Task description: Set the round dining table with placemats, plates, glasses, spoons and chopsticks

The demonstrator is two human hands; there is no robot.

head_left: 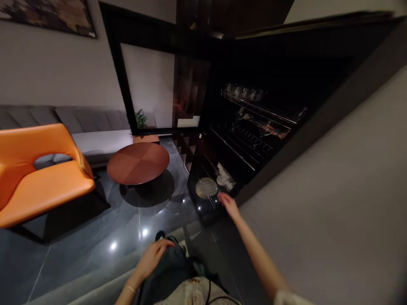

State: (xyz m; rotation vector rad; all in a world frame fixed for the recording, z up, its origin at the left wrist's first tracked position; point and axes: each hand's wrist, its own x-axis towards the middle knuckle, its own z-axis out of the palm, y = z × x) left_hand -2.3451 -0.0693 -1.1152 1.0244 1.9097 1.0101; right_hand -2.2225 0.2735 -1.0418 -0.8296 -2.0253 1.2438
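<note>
Left hand (155, 254) flat on dark trousers (171, 271), right hand (228, 204) open, touching upright cabinet (222, 169) rack edge.

**Cabinet at right, seating at left**

The open cabinet (254, 140) stands at the right, against the wall (333, 203). Inside it, wire racks (241, 144) sit one above another: glasses (241, 91) on the top one, plates (213, 184) on the lowest. The right hand (228, 203) reaches to the front edge of the lowest rack, just beside the plates. The left hand (155, 254) rests on the person's lap, near the bottom of the view. Left of the cabinet stands a round table (138, 163); the armchair (41, 173) is farther left. A sofa (79, 127) runs along the back wall behind both, with a potted plant (140, 118) at its right end.
</note>
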